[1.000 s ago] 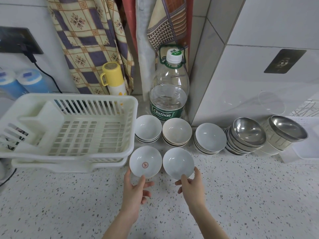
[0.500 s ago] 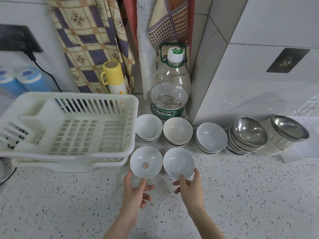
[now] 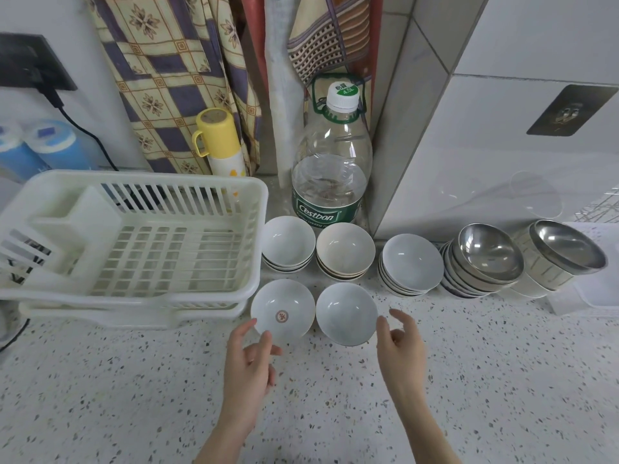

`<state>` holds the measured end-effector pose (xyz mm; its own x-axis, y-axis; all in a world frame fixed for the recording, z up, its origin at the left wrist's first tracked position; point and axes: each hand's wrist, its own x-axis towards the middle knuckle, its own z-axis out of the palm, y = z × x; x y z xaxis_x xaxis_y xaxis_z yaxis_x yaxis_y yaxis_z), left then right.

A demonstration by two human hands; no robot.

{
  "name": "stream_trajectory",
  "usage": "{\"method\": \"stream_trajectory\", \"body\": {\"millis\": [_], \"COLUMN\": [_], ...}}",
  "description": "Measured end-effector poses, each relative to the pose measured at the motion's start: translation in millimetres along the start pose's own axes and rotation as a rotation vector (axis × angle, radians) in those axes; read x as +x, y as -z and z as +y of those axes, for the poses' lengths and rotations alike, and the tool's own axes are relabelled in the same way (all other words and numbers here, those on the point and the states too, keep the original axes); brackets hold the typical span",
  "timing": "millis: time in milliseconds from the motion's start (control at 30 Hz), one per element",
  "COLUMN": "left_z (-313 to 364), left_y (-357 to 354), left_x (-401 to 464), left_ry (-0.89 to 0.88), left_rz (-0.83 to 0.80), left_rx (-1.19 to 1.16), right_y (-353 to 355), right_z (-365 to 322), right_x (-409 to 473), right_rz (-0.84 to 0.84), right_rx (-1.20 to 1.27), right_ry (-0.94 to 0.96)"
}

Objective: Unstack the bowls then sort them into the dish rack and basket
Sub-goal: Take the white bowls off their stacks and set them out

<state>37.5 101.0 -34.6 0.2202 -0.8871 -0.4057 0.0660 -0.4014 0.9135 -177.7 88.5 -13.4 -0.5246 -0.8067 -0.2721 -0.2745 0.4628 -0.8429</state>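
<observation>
Two single bowls sit side by side on the speckled counter: a white bowl with a red mark [image 3: 283, 313] and a plain white bowl [image 3: 345, 313]. My left hand [image 3: 249, 360] is open, its fingertips at the marked bowl's near rim. Just right of the plain bowl, my right hand [image 3: 400, 346] hovers open, apart from it. Behind them stand a stack of white bowls [image 3: 288, 244], a cream stack [image 3: 345, 251], a grey-white stack [image 3: 412, 264] and a leaning stack of steel bowls [image 3: 487, 259]. The white plastic dish rack [image 3: 258, 202] is at the left, with nothing in it.
A steel bowl [image 3: 567, 251] tilts on white cups at the far right, beside a clear plastic tray [image 3: 596, 296]. A large water bottle [image 3: 330, 169] and a yellow-lidded flask [image 3: 217, 142] stand against the back wall. A black cable runs behind the rack.
My right hand has let go of the plain bowl and shifted right with its fingers spread. My left hand has eased back from the marked bowl. Both bowls stay put.
</observation>
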Motion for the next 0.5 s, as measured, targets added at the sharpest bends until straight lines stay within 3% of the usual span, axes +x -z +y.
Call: {"method": "stream_trajectory", "body": {"millis": [300,500], "left_z": [48.6,64.5], "left_y": [-58.8,-85.4], "left_x": [49.5,84.3], "left_ry": [0.059,0.047], "left_rz": [-0.035,0.056], "left_rx": [-0.162,-0.288], "right_y": [-21.9,-46.4], "right_z": [-44.3,-58.6], "right_x": [49.2,72.8], "right_rz": [-0.161,-0.137], "right_rx": [0.084,0.07], "right_ry": [-0.06,-0.152]}}
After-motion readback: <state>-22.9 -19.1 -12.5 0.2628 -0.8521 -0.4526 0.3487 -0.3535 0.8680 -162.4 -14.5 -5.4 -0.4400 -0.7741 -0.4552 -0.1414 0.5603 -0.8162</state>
